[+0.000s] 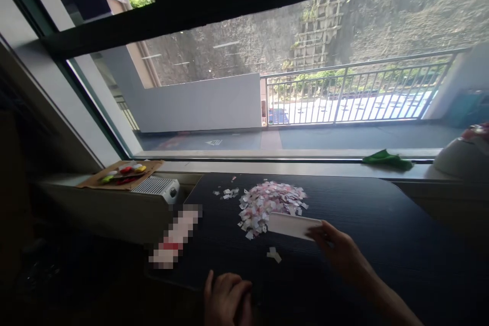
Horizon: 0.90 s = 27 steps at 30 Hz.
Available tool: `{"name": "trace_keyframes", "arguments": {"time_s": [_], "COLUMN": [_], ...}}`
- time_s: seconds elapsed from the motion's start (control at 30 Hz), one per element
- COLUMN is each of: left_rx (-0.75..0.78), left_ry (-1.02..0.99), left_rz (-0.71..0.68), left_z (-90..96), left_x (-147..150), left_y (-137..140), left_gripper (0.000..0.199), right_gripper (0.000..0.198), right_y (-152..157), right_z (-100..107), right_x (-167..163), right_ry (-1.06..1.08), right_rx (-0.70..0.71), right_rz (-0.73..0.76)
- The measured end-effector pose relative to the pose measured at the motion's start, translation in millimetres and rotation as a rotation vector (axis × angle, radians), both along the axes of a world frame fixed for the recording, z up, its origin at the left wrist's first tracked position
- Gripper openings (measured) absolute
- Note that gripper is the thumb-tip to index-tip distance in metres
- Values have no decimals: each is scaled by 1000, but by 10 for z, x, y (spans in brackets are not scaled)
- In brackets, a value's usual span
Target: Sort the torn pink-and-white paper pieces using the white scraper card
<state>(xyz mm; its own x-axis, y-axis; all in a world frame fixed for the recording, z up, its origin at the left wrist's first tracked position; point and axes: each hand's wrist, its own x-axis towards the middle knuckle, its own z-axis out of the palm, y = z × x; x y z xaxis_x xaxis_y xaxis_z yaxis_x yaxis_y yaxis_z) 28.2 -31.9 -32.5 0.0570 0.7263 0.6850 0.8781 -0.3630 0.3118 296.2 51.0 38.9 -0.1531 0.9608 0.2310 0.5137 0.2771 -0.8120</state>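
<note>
My right hand (334, 244) pinches one end of a long white flat strip (292, 225), like stiff paper or card. The strip's far end meets the lower right side of a heap of small white and pinkish paper scraps (271, 201) on the dark table (351, 204). My left hand (228, 295) rests at the table's front edge with its fingers loosely curled, and nothing shows in it. A few loose scraps (273, 254) lie between the hands and the heap. Others are scattered behind the heap to the left.
A pixelated pale item with a red patch (175, 239) lies along the table's left edge. On the sill stand a cardboard piece (89, 178) with colourful items, a white vented device (158, 188), a green cloth-like thing (387, 159) and a white rounded object (464, 155).
</note>
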Motion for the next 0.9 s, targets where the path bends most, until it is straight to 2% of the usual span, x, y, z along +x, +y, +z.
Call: {"name": "trace_keyframes", "arguments": {"time_s": [0.13, 0.23, 0.33, 0.5, 0.63, 0.8, 0.9], "left_rx": [-73, -135, -137, -96, -129, -133, -153], "left_ry": [-28, 30, 45, 67, 66, 13, -8], "left_rz": [7, -43, -43, -52, -60, -44, -44], "left_z": [205, 284, 263, 205, 240, 298, 319], "left_x": [35, 31, 45, 65, 54, 79, 95], "left_y": [197, 301, 336, 312, 303, 296, 292], "left_gripper": [21, 18, 19, 19, 19, 18, 19], "right_gripper": [23, 22, 23, 24, 25, 20, 24], "right_y": [-56, -212, -353, -473, -514, -556, -558], "right_z": [17, -4, -10, 59, 101, 121, 151], "right_x": [-103, -33, 91, 207, 173, 205, 208], "right_ry": [-14, 6, 9, -68, 15, -102, -68], "right_rx": [-51, -126, -136, -181, -214, -249, -258], "right_rz": [47, 29, -64, -102, -97, -123, -141]}}
